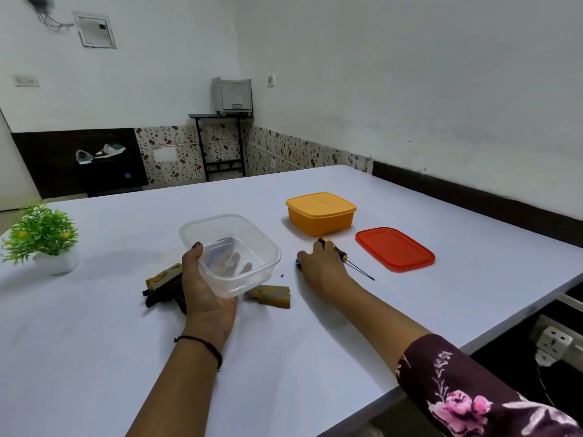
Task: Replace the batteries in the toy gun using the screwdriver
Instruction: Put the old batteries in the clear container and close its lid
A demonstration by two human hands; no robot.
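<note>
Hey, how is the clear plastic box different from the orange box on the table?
The clear box is see-through; the orange box is opaque. The clear box has no lid on; the orange box is closed with a matching lid. The left hand holds the clear box, while the orange box stands untouched on the table. Both are squarish with rounded corners.

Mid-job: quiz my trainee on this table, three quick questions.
1. True or false: the left hand holds the clear square plastic tub.
2. What lies right of the yellow-and-black-handled screwdriver? A flat red plastic lid; B green potted plant; C toy gun.
3. Fill in: the orange square plastic box is ____ (open/closed).
Key: 1 true; 2 A; 3 closed.
</note>
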